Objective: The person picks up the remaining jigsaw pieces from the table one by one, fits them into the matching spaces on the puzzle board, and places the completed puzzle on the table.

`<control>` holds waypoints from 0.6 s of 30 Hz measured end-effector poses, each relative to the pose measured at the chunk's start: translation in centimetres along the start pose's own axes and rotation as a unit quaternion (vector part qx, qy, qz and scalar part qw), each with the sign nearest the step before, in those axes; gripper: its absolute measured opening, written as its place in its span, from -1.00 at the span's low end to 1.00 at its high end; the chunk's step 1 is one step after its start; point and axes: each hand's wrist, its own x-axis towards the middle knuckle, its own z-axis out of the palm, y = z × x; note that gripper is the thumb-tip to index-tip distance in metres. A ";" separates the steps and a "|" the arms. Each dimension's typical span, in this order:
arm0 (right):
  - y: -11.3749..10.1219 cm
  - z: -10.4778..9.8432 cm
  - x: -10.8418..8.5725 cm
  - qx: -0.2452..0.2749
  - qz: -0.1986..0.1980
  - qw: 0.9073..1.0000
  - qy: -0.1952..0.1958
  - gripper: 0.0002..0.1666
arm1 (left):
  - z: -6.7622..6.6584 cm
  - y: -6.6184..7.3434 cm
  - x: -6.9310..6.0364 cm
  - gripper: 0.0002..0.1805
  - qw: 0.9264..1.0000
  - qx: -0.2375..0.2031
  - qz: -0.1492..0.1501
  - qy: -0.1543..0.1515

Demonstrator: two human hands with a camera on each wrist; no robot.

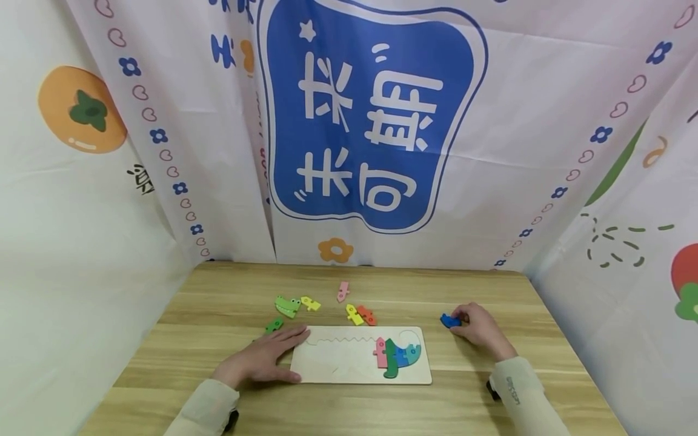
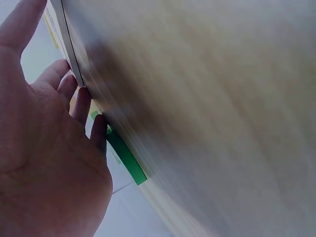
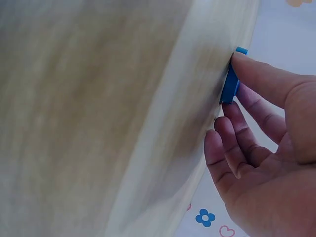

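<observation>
To the right of the board (image 1: 338,368), as the head view has it, the blue piece (image 1: 449,321) is pinched in the right hand (image 1: 480,330), well apart from the board; the left hand (image 1: 265,356) lies spread at the board's left end, thumb by the near corner, fingers by the far one, curled round nothing; beyond lie loose pieces (image 1: 355,314), among them a crocodile head (image 1: 287,306), while four joined pieces (image 1: 390,363) sit at the board's right end.

From the left wrist, the fingers look only slightly bent along the board's edge, a green piece (image 2: 127,156) just beside the little finger; the board looks thin, stiff and light enough to slide, so an end is a sound place to steady it.

From the right wrist, thumb and fingertips hold the blue piece, the lower fingers loosely bent; whether it touches the table (image 3: 98,98) I cannot tell; it seems light, rigid, hardly fragile, perhaps slippery on its faces, so its side edges should give the firmest hold.
</observation>
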 end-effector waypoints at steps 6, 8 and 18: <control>-0.4 -0.1 -0.1 0.026 0.019 0.999 0.003 -0.76 | 0.2 0.0 0.0 0.12 1.000 -0.002 0.001 0.003; -0.7 -0.2 -0.2 0.041 0.021 0.999 0.008 -0.76 | 0.2 0.1 -0.1 0.11 1.000 -0.002 -0.001 0.004; -1.2 0.2 -0.5 0.089 0.016 0.996 0.016 -0.78 | 0.2 -0.1 0.0 0.11 1.000 -0.002 0.008 0.008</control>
